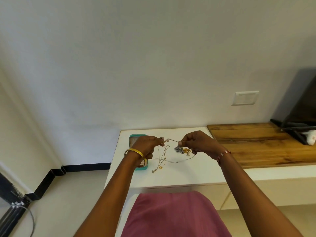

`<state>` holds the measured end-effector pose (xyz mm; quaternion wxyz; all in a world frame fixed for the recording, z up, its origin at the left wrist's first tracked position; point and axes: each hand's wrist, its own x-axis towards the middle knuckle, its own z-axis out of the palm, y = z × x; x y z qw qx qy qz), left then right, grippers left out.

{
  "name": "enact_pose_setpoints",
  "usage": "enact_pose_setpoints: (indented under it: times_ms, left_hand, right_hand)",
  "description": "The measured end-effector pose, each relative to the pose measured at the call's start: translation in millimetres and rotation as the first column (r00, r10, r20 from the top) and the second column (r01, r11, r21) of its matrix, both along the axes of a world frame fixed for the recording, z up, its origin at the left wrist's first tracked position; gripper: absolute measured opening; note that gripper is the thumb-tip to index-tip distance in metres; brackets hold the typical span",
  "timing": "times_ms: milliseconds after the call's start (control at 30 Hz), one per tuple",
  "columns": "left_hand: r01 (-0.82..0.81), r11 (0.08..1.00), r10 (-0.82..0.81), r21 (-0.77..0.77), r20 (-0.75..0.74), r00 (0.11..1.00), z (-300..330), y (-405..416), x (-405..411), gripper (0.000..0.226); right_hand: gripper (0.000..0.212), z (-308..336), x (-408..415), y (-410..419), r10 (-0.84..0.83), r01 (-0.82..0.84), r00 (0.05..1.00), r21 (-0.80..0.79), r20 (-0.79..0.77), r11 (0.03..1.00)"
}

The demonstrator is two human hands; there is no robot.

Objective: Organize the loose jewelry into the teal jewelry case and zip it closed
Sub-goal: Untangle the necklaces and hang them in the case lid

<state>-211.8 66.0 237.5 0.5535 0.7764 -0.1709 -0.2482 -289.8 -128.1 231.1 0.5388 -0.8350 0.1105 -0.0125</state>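
- Above the white counter [171, 178] we see both forearms reaching forward, wrists raised.
- The left hand [145, 147] and right hand [198, 144] each pinch one end of a thin chain [171, 140] stretched between them.
- The open teal jewelry case [135, 139] lies partly under the left hand.
- Loose jewelry [183, 150] sits beneath the right hand.

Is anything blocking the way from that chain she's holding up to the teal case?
Only her own left hand, which hovers over the open teal case and hides most of it. The chain is stretched between it and the right hand, above the white table.
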Motion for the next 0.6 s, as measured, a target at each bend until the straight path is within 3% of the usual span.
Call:
enact_pose_setpoints:
  times_ms: [67, 133, 233, 300, 367, 433, 467, 533, 600]
  left_hand:
    - [-0.112, 0.961, 0.038, -0.251, -0.284, 0.958, -2.3, 8.5, 6.6, 0.022]
    - [-0.232, 0.874, -0.002, -0.427, -0.481, 0.877, -6.9, 16.2, 14.4, 0.023]
    - [-0.274, 0.820, -0.084, -0.503, -0.579, 0.811, -12.8, 20.8, 16.0, 0.022]
    - [-0.261, 0.821, -0.135, -0.508, -0.616, 0.776, -16.0, 18.9, 10.1, 0.024]
    - [-0.242, 0.835, -0.174, -0.494, -0.655, 0.736, -18.8, 16.7, 5.3, 0.030]
    - [-0.194, 0.825, -0.267, -0.530, -0.669, 0.694, -22.3, 15.4, 4.4, 0.014]
    - [-0.171, 0.801, -0.330, -0.574, -0.661, 0.673, -24.6, 15.4, 4.3, 0.016]
    - [-0.152, 0.730, -0.436, -0.666, -0.626, 0.647, -31.1, 17.7, 8.1, 0.045]
    - [-0.177, 0.666, -0.487, -0.725, -0.601, 0.633, -37.6, 18.1, 11.7, 0.048]
  right_hand:
    - [0.029, -10.8, -4.4, -7.6, -0.032, 0.032, 0.999, 0.094, -0.009, 0.995]
    - [0.037, -22.9, -9.3, -16.3, -0.101, 0.097, 0.995, 0.330, -0.005, 0.939]
    - [0.038, -41.8, -10.4, -24.5, -0.152, 0.107, 0.988, 0.731, -0.005, 0.674]
    - [0.040, -52.1, -9.2, -25.4, -0.219, 0.100, 0.976, 0.867, 0.010, 0.488]
    - [0.036, -59.1, -8.8, -24.9, -0.272, 0.073, 0.962, 0.929, 0.030, 0.362]
    - [0.030, -63.1, -8.2, -22.7, -0.310, 0.053, 0.950, 0.953, 0.044, 0.297]
    - [0.028, -64.5, -7.5, -21.8, -0.313, 0.042, 0.948, 0.958, 0.052, 0.285]
    - [0.021, -64.9, -5.5, -20.0, -0.280, 0.006, 0.957, 0.953, 0.083, 0.304]
    - [0.032, -66.4, -4.0, -19.9, -0.214, -0.045, 0.969, 0.937, 0.126, 0.347]
